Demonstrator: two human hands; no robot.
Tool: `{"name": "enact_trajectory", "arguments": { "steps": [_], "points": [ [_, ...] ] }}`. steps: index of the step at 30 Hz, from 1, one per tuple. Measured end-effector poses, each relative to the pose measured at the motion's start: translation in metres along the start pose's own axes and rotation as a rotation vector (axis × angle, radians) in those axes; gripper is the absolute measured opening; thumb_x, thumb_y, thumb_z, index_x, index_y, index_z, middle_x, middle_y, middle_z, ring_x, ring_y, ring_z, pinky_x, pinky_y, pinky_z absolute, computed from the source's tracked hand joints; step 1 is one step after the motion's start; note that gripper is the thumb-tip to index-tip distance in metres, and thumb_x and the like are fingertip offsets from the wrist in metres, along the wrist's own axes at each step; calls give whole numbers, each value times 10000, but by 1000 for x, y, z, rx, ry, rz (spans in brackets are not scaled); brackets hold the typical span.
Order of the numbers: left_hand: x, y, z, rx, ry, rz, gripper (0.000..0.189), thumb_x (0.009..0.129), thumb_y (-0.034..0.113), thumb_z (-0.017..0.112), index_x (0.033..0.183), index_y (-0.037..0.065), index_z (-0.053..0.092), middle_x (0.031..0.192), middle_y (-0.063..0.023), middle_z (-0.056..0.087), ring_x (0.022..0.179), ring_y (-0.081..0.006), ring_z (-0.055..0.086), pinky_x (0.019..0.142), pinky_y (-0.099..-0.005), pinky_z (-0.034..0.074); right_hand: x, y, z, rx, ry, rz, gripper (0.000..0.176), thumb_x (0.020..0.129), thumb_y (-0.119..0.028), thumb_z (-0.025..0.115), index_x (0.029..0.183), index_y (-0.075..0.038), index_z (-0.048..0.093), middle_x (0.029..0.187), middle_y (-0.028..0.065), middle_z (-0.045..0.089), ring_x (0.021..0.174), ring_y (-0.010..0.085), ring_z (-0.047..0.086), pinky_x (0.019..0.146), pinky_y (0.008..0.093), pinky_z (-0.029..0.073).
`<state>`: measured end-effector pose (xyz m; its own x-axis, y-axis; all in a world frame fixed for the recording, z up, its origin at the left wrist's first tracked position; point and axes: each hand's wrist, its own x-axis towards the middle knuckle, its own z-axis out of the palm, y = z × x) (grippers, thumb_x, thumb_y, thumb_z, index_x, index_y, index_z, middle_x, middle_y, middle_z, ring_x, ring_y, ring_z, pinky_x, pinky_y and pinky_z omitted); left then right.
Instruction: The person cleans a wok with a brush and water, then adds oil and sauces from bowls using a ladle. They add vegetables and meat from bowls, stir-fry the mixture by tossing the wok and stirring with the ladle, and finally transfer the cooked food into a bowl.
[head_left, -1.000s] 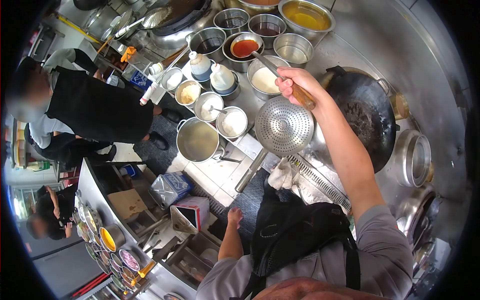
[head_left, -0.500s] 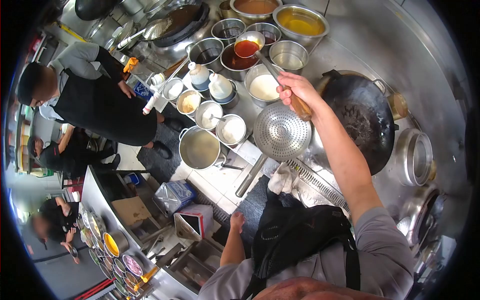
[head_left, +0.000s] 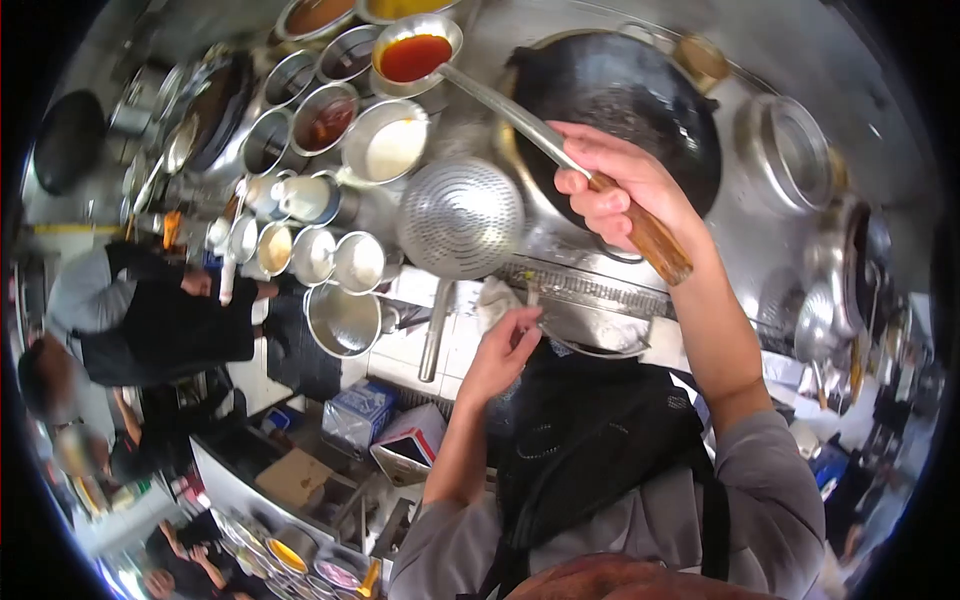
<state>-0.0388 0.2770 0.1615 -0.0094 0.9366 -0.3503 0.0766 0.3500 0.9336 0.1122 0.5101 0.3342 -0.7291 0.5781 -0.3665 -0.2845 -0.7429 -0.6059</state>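
My right hand (head_left: 630, 190) is wrapped round the wooden handle of a ladle (head_left: 490, 98), whose bowl holds red-orange liquid above the sauce pots. Below the ladle's shaft, a perforated strainer (head_left: 461, 218) lies with its metal handle pointing toward me. A black wok (head_left: 620, 100) sits on the stove just past my right hand. My left hand (head_left: 506, 352) is by the stove's front edge, its fingers curved and thumb apart, right at a white cloth (head_left: 494, 303). Beside those fingers is a shallow round metal pan (head_left: 595, 335).
Metal pots of sauce, including one with white contents (head_left: 395, 150), stand left of the wok. Squeeze bottles (head_left: 305, 198) and small seasoning bowls (head_left: 314, 254) line the near side. A large pot (head_left: 343, 320) is below them. Stacked metal rings (head_left: 790, 155) stand at right. Co-workers stand at left.
The view has turned, shifting the stove leftward. My right hand still holds the filled ladle, now clear of the red sauce pot. My left hand has risen from my side to the stove's edge.
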Motion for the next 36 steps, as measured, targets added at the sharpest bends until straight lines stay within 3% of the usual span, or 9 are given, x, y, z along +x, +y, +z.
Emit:
{"name": "enact_trajectory", "arguments": {
  "steps": [4,6,12,14,17,20,27,34,36],
  "points": [
    [50,33,72,192,66,352,340,950,95,665,1274,23,592,1047,-86,649,913,-202,626,784,-335,509,-85,-14,-38,-86,96,-35,559,1020,-177,599,1511,-48,364,855,53,555,542,27,448,399,195,372],
    [71,45,107,434,185,680,403,865,42,692,1258,38,603,1190,-152,625,1085,-328,598,923,-432,483,-114,-18,-61,-164,207,-22,554,1016,-169,601,1505,-46,371,827,51,556,532,41,454,406,215,387],
    [109,34,157,744,339,653,362,815,59,710,1170,56,641,1158,-142,613,1088,-371,567,985,-501,433,-145,12,-163,-585,384,-50,628,1005,-178,597,1545,-26,315,715,30,529,514,85,487,410,259,414],
    [118,26,162,748,380,681,266,837,78,705,1100,55,673,1081,-140,618,1047,-367,571,964,-487,445,-160,22,-194,-701,447,-5,657,989,-186,601,1561,-47,310,719,106,590,569,201,600,500,348,500],
    [119,25,168,705,415,751,167,864,124,708,1019,61,700,1005,-132,629,1018,-371,579,925,-475,470,-203,38,-250,-1539,430,-445,635,944,-154,614,1540,-154,395,916,254,664,897,473,654,836,511,526],
    [121,23,174,718,444,766,157,870,90,700,1023,56,709,980,-152,631,971,-362,590,886,-464,468,-266,42,-286,-1769,542,-386,618,937,-144,627,1521,-217,439,958,239,664,876,471,649,811,527,527],
    [122,25,194,743,492,757,112,899,106,691,996,61,721,997,-160,647,988,-371,605,865,-473,478,-332,33,-336,-1734,616,-364,596,933,-124,649,1493,-233,477,1045,238,670,903,471,656,817,523,533],
    [118,26,220,662,514,627,142,907,128,686,1026,74,741,1070,-172,668,1059,-368,612,921,-457,493,-196,-63,-373,-1495,846,-747,549,946,-165,648,1467,-105,488,1241,287,635,1063,492,633,900,509,524],
    [113,32,221,688,533,598,156,910,133,686,1043,73,740,1101,-177,664,1093,-366,609,964,-450,489,-159,-112,-364,-1596,913,-549,544,933,-164,642,1454,-97,501,1201,295,657,1090,484,638,933,508,524]
  ]
}}
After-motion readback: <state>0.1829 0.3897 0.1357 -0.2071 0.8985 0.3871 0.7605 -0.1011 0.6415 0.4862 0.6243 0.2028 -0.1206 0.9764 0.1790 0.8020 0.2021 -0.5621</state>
